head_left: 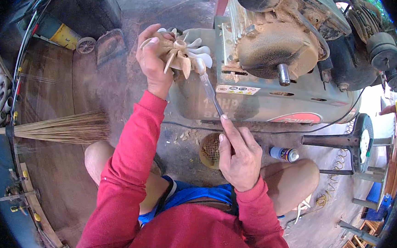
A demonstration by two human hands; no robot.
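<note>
My left hand is closed on a dust-coated fan with several pale blades, raised at the left end of the compressor. My right hand grips the lower end of a long, narrow tool, its index finger along the handle. The tool's pale tip touches or lies just over the fan's right-hand blades. Right of the fan is the compressor's motor, caked with brown dust, with a bare metal shaft. It sits on a grey tank.
A straw broom lies at the left, below a dustpan and a yellow bucket. A round perforated piece and a spray can lie between my knees and the tank. A black cable crosses the floor; tools and wooden pieces line the right.
</note>
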